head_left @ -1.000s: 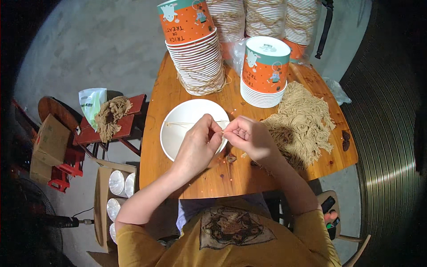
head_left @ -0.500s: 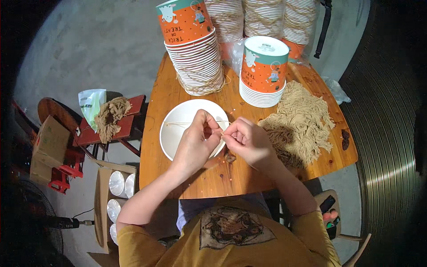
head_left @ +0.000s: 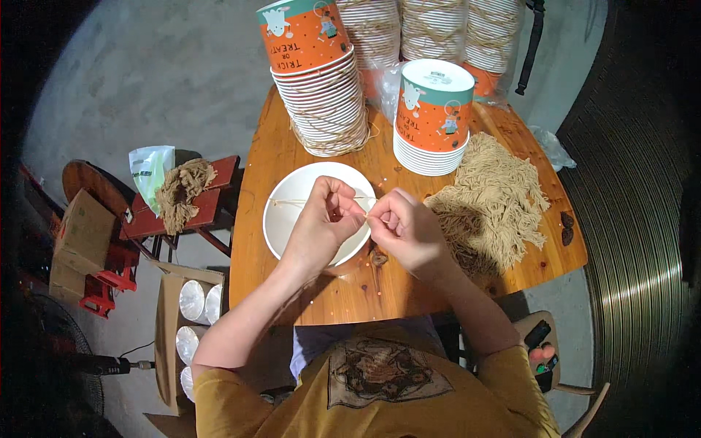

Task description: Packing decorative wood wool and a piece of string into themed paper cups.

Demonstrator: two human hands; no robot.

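Note:
In front of me on the wooden table, a white paper bucket stands with its open top facing up. A thin tan string runs across its mouth from the left rim. My left hand is over the bucket, its thumb and fingers pinched on the string. At the bucket's right rim my right hand pinches too, its fingertips meeting the left ones on the string. The fingers hide most of the piece between them. Right of my right hand lies a heap of tan strings.
A tall stack of orange buckets wound with string stands at the back left, a shorter bucket stack at the back right. Wrapped stacks stand behind. A red bench and a carton of round silvery-topped things are at the left.
My right hand has shifted very slightly to the right, and the fingers of both hands have moved a little at the string. The bucket and stacks look the same.

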